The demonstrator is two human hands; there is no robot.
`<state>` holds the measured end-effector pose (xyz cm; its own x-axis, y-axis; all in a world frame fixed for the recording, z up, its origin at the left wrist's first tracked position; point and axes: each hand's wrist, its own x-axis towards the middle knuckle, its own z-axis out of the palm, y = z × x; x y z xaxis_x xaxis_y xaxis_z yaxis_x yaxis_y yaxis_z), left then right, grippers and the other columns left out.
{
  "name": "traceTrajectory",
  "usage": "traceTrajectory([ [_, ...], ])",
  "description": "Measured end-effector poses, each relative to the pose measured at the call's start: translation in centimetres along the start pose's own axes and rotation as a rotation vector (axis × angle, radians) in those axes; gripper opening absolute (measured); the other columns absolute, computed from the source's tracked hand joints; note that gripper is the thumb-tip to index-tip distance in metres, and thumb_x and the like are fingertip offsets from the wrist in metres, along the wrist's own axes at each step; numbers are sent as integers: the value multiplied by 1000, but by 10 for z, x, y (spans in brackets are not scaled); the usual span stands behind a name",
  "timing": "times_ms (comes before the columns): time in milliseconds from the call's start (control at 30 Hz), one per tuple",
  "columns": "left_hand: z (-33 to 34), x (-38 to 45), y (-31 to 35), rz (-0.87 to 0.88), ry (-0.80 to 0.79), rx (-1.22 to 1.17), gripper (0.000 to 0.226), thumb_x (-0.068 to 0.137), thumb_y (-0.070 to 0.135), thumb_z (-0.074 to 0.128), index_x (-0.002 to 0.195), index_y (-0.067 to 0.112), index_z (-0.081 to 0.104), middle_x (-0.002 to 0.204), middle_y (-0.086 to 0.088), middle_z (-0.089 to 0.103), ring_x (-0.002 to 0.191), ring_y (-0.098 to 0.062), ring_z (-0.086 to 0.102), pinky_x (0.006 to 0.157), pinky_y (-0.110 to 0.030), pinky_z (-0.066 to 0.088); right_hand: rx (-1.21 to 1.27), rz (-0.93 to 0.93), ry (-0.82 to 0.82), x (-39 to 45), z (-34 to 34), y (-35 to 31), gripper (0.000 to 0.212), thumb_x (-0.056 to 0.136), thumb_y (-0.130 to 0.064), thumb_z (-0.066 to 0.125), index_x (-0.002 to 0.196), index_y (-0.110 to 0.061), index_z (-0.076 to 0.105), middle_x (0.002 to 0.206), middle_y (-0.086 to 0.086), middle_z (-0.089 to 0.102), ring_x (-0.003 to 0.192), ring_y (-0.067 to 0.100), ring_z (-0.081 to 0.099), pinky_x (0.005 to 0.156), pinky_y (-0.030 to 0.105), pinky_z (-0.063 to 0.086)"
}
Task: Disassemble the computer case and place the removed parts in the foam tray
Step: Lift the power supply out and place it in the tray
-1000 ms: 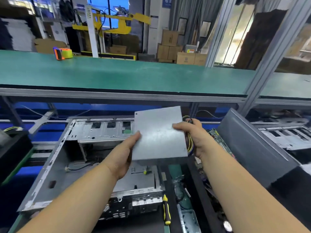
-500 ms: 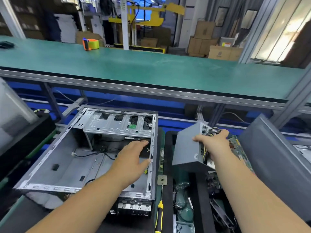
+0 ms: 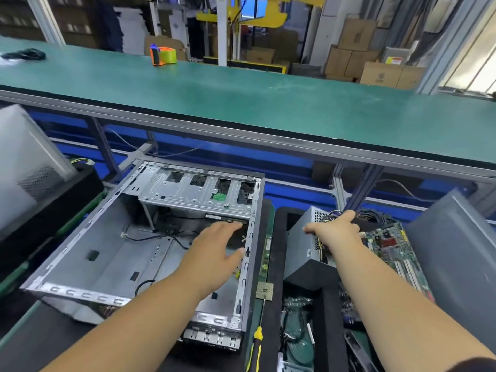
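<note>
From the head camera, the computer case (image 3: 112, 251) is lying open on its side at the left of the bench, its drive cage (image 3: 198, 191) sitting along the far edge. The left hand (image 3: 214, 251) is reaching into the case near its right wall, fingers stretched out and relaxed, gripping nothing. Loose black wires (image 3: 161, 234) are trailing across the case floor just beyond it.

To the right, the black foam tray (image 3: 279, 237) is sitting just beside the case. The grey power supply (image 3: 303, 245) is resting tilted in a tray compartment, and the right hand (image 3: 335, 229) is lying on its top edge with fingers curled over it and over the bundle of cables (image 3: 370, 213) at its far side. A green circuit board (image 3: 391, 248) is leaning in the tray just right of the power supply, and a grey side panel (image 3: 456, 253) is standing beyond that. A yellow-handled screwdriver (image 3: 256, 342) is lying between case and tray, with a small square chip (image 3: 265, 290) at its tip. A roll of tape (image 3: 163, 55) is sitting on the green upper shelf (image 3: 241, 98).
</note>
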<state>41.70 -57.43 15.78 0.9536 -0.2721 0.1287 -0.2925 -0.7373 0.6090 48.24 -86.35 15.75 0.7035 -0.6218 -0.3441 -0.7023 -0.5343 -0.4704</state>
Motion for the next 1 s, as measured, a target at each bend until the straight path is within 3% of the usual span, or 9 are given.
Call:
traceTrajectory([
  [133,3,2,-4,-2,-11,-43,49,95,37,55,143,33,42,140,15,43,132,-6,36,107,-24,30,-47,2,-3,15,8,-3,114,57,-54,84,139,-24,12,134,21,36,86,35,41,69,45,40],
  [233,3,5,-6,-15,8,-74,48,95,35,56,142,34,45,136,17,45,130,-4,37,105,-21,29,-53,-14,25,20,20,-5,113,55,-54,85,138,-23,13,132,21,37,103,39,50,68,42,40],
  [400,3,6,-11,-50,21,-98,46,94,34,57,139,35,47,132,19,46,125,-3,41,103,-23,34,-44,-51,88,29,52,-9,120,57,-51,87,144,-21,11,134,22,35,119,41,44,71,42,37],
  [600,3,7,-15,-82,38,-52,41,93,29,59,133,31,53,128,15,49,123,-6,43,103,-25,36,-60,-74,114,41,80,-5,115,57,-54,86,140,-21,13,132,20,35,119,40,44,71,42,38],
  [767,3,9,-16,-117,28,-44,38,93,27,59,130,29,56,127,12,51,122,-9,46,103,-31,40,-152,-25,39,53,80,-18,118,58,-60,83,143,-24,10,130,18,36,114,38,46,69,42,40],
  [1000,5,8,-14,-128,12,-12,37,92,25,60,129,27,57,126,11,52,122,-9,46,103,-26,37,-272,48,-90,66,70,-28,136,54,-69,80,153,-26,-2,133,16,37,111,34,49,68,41,41],
])
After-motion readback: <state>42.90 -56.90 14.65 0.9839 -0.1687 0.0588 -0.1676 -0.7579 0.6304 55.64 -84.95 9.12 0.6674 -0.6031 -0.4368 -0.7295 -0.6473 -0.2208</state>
